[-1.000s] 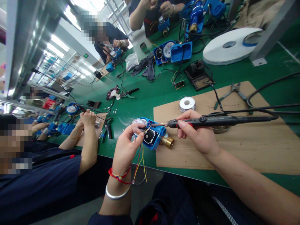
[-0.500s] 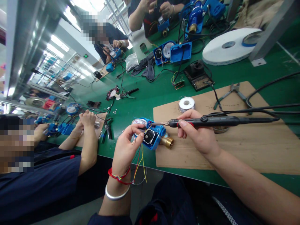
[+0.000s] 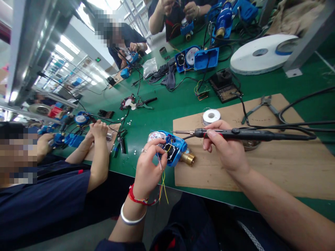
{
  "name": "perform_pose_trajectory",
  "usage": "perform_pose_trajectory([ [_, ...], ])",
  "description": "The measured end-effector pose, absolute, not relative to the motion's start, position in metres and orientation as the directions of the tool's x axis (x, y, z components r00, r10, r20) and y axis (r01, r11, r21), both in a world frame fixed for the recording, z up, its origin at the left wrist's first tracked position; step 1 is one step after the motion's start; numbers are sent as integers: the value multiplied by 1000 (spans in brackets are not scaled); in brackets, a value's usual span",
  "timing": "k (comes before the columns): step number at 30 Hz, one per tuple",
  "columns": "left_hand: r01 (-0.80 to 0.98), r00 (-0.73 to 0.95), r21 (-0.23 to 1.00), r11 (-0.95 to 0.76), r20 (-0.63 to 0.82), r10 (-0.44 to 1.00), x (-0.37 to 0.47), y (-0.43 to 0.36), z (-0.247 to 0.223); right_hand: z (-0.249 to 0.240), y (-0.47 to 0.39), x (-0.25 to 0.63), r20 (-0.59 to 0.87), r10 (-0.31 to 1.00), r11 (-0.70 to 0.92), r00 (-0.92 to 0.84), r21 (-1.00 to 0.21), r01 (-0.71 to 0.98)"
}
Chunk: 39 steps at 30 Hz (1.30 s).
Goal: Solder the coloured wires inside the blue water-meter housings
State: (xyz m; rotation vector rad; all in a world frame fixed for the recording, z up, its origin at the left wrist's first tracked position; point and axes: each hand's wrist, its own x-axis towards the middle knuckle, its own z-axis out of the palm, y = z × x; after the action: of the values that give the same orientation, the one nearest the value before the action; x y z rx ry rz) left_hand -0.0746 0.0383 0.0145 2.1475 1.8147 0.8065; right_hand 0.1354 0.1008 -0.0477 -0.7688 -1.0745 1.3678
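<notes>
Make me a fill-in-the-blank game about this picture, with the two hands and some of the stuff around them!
The right hand grips a slim, pen-shaped soldering iron whose handle is mostly ____.
The left hand is nearest to an open, box-shaped plastic housing coloured ____.
A round white spool of thin metal wire sits on a flat ____ cardboard sheet.
A smooth silver bangle circles the person's ____ wrist.

Missing words: black; blue; brown; left.
</notes>
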Motion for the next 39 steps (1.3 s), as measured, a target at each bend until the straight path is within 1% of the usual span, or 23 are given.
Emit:
perform_pose_trajectory([
  [7,834,136,491,-252,260,956,-72,36,13,-48,101,135,151,981,95,-117,-917,-387],
  [10,836,133,489,-250,263,956,-73,35,17,-50,101,135,151,982,94,-113,-911,-401],
  [12,833,112,493,-251,293,950,-75,35,20,-50,101,135,146,983,89,-109,-907,-413],
  [15,812,16,535,-233,378,926,-77,32,26,-49,100,135,136,986,83,-97,-904,-420],
  [18,740,-140,652,-164,388,911,-79,28,27,-47,100,136,117,988,63,-97,-896,-440],
  [20,697,-178,698,-161,387,905,-81,26,24,-46,100,136,109,989,51,-99,-885,-462],
  [23,698,-85,669,-256,433,898,-87,26,17,-49,102,135,118,990,67,-77,-875,-479],
  [25,679,2,663,-315,427,904,-92,30,13,-53,104,134,135,990,96,-48,-872,-480],
  [27,647,49,676,-352,423,905,-95,37,9,-55,105,133,152,988,122,-24,-870,-477],
  [31,659,16,674,-334,431,902,-99,52,6,-54,105,134,164,986,139,-12,-869,-474],
  [36,736,9,585,-340,495,869,-98,65,2,-53,105,136,174,985,156,5,-867,-472],
  [39,758,12,568,-321,480,877,-97,67,-2,-52,106,137,214,977,199,17,-871,-449],
])
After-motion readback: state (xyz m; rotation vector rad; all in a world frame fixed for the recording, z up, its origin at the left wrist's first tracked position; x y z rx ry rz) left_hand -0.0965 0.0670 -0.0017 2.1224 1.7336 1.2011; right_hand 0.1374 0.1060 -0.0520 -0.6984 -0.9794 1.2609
